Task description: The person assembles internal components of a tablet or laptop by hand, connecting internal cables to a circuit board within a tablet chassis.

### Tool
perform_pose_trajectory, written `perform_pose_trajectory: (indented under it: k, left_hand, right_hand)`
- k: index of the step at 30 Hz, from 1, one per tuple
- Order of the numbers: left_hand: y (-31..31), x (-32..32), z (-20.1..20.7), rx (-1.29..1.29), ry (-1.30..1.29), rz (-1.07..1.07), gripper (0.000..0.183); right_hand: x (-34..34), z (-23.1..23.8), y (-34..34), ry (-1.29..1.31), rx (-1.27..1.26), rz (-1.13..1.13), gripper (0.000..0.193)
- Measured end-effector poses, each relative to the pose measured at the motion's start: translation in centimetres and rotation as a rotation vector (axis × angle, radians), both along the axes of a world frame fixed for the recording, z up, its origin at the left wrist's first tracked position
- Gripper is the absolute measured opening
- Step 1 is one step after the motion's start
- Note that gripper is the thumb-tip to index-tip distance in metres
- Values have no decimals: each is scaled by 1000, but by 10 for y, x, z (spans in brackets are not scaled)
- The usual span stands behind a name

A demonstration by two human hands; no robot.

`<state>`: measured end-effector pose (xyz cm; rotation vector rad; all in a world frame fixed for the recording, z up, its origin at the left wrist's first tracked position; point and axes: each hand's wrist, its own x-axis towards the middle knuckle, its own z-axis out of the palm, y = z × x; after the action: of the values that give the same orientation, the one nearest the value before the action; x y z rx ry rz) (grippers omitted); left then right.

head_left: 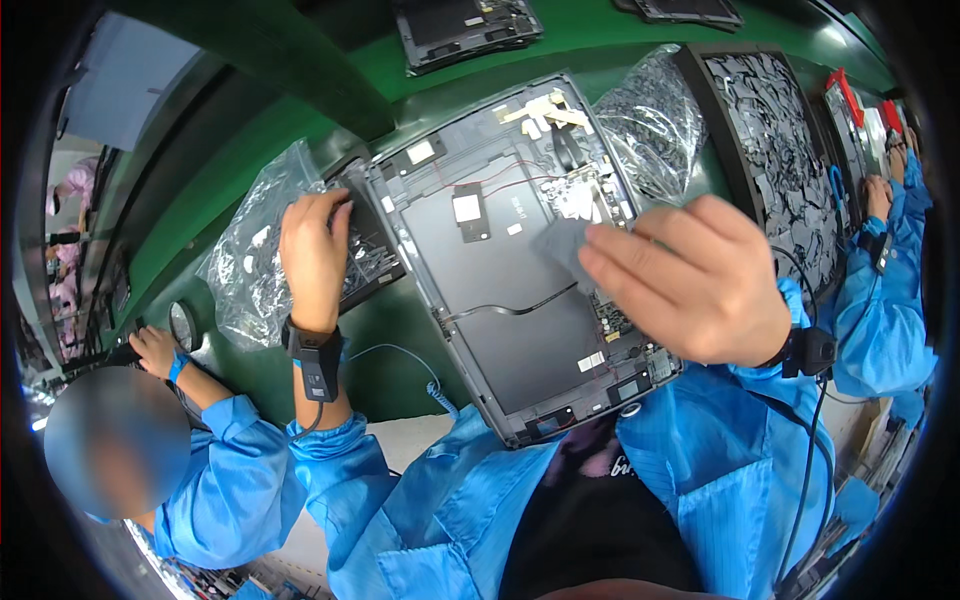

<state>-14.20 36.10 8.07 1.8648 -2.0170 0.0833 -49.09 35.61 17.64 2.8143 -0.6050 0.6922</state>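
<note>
An opened tablet-like device housing (530, 330) lies tilted before me, with circuit boards, wires and a black cable inside. My right hand (690, 280) is over its right side, fingers pinched on a thin grey piece (562, 246), blurred, perhaps a pad or sheet. Beyond the housing's left edge, my left hand (315, 255) reaches to a dark tray (372, 285) of small dark parts. Its thumb and fingertips come together at the tray; what lies between them, if anything, cannot be made out.
Clear plastic bags of parts (250, 265) (655, 125) lie on both sides on the green bench (390, 385). A large tray of dark pieces (770, 140) stands at right. Another housing (465, 30) is at the back. Co-workers in blue sit left (225, 480) and right (880, 310).
</note>
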Motion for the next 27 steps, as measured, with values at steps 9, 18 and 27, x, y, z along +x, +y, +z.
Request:
perform_pose_trajectory:
  k: [9, 18, 27]
  left_hand:
    - [-42, 15, -10, 167, 178, -229, 28]
    - [-39, 17, -14, 174, 92, -169, 30]
    - [-9, -5, 8, -2, 120, 50, 15]
  right_hand:
    - [-44, -25, -41, -393, 161, -114, 16]
    - [-70, -107, -70, -80, 359, -374, 6]
    - [-64, -136, -67, 17, 357, -434, 6]
